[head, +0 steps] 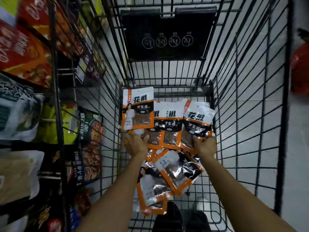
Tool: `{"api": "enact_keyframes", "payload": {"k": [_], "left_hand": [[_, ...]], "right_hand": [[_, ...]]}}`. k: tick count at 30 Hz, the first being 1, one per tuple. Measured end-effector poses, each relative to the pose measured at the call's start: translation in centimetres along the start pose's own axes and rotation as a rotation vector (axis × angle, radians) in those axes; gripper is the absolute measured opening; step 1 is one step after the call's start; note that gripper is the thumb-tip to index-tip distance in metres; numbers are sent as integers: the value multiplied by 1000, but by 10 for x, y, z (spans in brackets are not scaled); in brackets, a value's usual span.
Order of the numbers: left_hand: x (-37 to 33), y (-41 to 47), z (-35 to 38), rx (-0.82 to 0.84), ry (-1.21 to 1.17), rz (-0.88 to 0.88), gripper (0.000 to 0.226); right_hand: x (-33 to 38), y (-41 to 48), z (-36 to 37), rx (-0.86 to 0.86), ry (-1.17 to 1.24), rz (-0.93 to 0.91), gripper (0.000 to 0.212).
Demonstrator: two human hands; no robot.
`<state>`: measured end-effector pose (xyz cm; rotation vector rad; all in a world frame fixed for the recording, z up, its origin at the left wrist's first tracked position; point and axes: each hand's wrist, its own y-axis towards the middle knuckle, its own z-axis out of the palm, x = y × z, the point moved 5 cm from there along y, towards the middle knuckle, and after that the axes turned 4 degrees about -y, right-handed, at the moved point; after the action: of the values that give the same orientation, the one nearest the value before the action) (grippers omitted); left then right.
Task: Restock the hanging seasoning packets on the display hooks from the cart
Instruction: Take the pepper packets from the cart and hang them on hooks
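Observation:
Both my arms reach down into a black wire cart [242, 114]. Several orange, white and black seasoning packets lie on its floor. My left hand [135, 144] holds one packet [138, 108] by its bottom edge, lifted upright against the cart's left wall. My right hand [206, 145] grips the lower edge of another packet [197, 121] at the right of a fanned row. Two more packets [168, 124] lie between the hands. Loose packets [177, 171] are piled nearer to me, under my forearms.
Store shelves [25, 97] packed with bagged goods run along the left, close to the cart's side. The cart's folded black child seat flap [167, 39] stands at the far end. A red bag [301, 71] sits at the right edge. Grey floor tiles show through the wire.

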<state>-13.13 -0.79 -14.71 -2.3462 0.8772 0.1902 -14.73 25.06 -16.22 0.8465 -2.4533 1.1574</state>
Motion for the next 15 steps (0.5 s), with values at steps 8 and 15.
{"api": "enact_keyframes", "payload": {"k": [8, 15], "left_hand": [[27, -20, 5, 55, 36, -6, 76], [34, -15, 4, 126, -83, -18, 80]], "right_hand": [[-11, -11, -1, -22, 5, 59, 23], [-43, -31, -15, 12, 44, 211, 22]]}}
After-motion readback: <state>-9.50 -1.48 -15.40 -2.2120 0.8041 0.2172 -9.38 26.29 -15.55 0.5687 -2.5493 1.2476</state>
